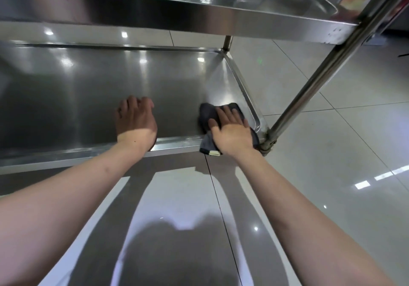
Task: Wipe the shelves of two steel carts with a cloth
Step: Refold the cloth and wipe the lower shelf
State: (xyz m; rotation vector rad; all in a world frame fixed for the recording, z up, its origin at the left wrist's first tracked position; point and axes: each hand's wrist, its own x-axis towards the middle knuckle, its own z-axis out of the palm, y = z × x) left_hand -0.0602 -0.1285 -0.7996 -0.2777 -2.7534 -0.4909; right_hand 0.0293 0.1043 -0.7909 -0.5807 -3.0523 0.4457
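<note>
A steel cart's lower shelf (93, 90) fills the middle of the view, with an upper shelf (155, 13) above it. A dark grey cloth (209, 114) lies in the lower shelf's near right corner, and part of it hangs over the front rim. My right hand (232, 133) presses flat on the cloth with straight fingers. To its left, my left hand (136, 120) rests on the shelf surface near the front rim, fingers loosely bent and holding nothing.
The cart's steel corner post (327, 64) rises diagonally at the right, joined at the shelf's near right corner. Another post (227, 43) stands at the far right corner. Glossy grey floor tiles (332, 153) surround the cart.
</note>
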